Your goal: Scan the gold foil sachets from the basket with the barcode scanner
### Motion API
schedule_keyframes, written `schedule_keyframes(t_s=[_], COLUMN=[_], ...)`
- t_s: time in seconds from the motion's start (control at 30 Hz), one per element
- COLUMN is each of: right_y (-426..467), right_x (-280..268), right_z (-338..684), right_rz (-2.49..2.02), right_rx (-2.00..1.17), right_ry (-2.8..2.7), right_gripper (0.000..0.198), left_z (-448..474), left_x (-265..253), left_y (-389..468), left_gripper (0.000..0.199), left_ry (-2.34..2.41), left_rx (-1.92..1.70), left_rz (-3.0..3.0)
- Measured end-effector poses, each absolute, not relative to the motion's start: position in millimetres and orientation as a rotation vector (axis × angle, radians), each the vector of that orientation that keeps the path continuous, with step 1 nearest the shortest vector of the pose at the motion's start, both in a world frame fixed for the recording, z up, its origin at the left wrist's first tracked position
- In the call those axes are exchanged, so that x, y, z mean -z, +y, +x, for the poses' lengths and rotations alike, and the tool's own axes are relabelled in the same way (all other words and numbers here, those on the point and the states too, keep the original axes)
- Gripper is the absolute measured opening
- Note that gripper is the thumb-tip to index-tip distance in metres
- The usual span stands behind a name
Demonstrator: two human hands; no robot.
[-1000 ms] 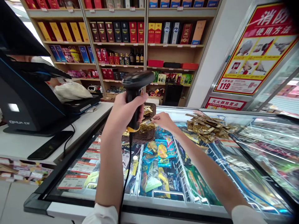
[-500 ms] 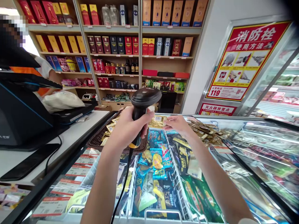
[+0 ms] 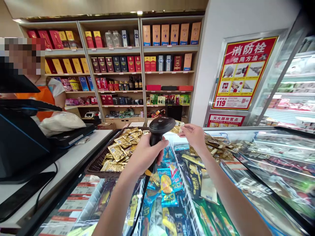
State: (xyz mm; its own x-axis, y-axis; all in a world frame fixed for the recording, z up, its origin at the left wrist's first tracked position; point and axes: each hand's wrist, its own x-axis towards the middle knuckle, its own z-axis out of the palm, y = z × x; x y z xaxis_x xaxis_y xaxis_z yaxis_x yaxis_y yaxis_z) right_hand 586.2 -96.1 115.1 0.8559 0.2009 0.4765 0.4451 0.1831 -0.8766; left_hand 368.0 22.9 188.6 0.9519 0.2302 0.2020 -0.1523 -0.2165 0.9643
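My left hand [image 3: 149, 152] is wrapped round the handle of a black barcode scanner [image 3: 161, 126], whose cable runs down toward me. Its head hides part of a small gold packet [image 3: 178, 127], which my right hand [image 3: 193, 136] pinches at the right edge. Left of the scanner, a brown woven basket [image 3: 94, 162] holds many gold packets [image 3: 118, 152]. More gold-brown packets [image 3: 218, 146] lie in a loose heap on the glass to the right of my right hand. Both hands hover over the chest freezer.
Below my arms, wire dividers [image 3: 183, 177] part blue, black and green ice cream packs in the freezer. A counter [image 3: 81, 149] at left carries a scale [image 3: 73, 134] with a white bag [image 3: 62, 124]. A person in an orange apron [image 3: 45, 95] stands behind it. Shelves of boxed bottles [image 3: 115, 64] line the back.
The view has tilted up and shifted, showing more of the basket and the person. Scanner and gold packet have moved right in view, and the scanner's head now overlaps the packet's left part.
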Motion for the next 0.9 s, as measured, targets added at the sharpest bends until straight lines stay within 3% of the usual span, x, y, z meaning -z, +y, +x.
schedule_keyframes(t_s=[0.9], right_y=[-104], right_x=[-126], right_z=[590], right_rz=[-1.455], right_rx=[0.201], right_ry=[-0.514], right_gripper=[0.031], left_z=[372], left_x=[-193], left_y=[16], left_gripper=[0.025], left_ry=[0.101], left_rx=[-0.267], left_rz=[1.675])
